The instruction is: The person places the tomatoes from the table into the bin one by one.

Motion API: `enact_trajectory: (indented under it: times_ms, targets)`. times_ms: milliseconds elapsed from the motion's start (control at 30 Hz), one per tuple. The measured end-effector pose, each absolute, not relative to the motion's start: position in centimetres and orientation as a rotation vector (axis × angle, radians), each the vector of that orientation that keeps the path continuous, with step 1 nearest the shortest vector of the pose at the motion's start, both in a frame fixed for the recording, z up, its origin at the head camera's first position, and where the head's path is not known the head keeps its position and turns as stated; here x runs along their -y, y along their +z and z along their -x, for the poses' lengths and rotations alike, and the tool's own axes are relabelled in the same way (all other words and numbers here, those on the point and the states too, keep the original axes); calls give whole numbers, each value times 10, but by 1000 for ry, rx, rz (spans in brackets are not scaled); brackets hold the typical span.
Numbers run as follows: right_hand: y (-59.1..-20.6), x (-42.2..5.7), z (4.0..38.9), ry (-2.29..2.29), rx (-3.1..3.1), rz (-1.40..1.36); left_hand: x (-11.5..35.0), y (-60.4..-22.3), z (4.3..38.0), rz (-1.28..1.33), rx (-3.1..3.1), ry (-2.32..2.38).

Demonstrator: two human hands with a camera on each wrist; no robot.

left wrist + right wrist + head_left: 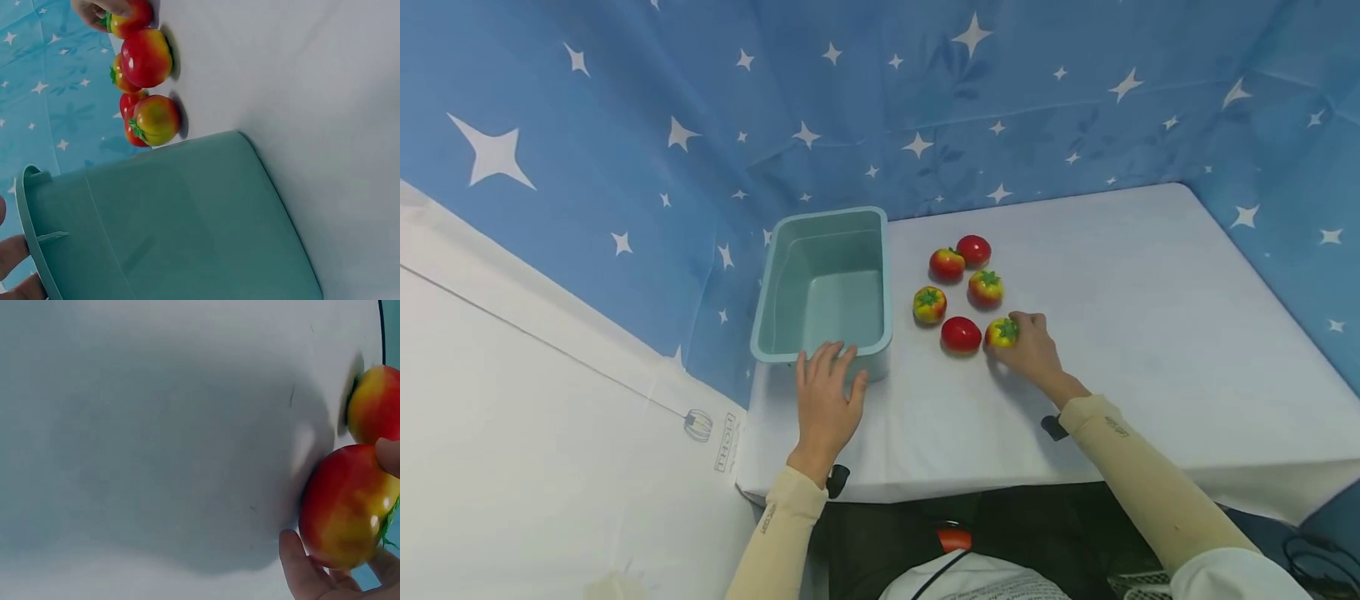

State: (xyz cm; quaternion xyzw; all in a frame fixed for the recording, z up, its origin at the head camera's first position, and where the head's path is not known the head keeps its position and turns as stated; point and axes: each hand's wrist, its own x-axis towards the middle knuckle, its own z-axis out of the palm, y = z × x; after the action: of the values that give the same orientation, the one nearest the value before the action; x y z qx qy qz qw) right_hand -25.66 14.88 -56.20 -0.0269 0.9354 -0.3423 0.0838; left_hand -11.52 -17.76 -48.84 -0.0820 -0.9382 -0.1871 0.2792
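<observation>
My right hand (1032, 350) grips a red-and-yellow tomato (1002, 333) with a green leafy top, thumb and fingers around its sides. In the right wrist view this tomato (344, 509) sits low at the tabletop, and another tomato (377, 403) lies just beyond it. Beside the held one is a red tomato (961, 335) with its leafy top out of sight. My left hand (827, 408) rests its extended fingers on the near rim of a blue-green plastic bin (758, 333). Fingertips (12, 253) show at the rim in the left wrist view.
More tomatoes lie right of the bin: a yellowish one (929, 306), a red-yellow one (986, 290), another (947, 265) and a red one (973, 250). A white cloth covers the table (1120, 333). A blue star-patterned curtain (1037, 108) hangs behind.
</observation>
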Motion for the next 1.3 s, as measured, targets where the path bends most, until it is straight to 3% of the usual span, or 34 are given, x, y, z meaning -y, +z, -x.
enact_trajectory:
  times_ms: [333, 867, 1300]
  targets:
    - [-519, -137, 274, -1202, -2851, 82, 180, -494, 116, 238, 2535, -494]
    - [-424, -44, 266, -1399, -2818, 398, 180, -508, 116, 214, 2375, -580]
    - [-408, 13, 240, -1525, -2682, 769, 184, -511, 115, 280, 2339, -609]
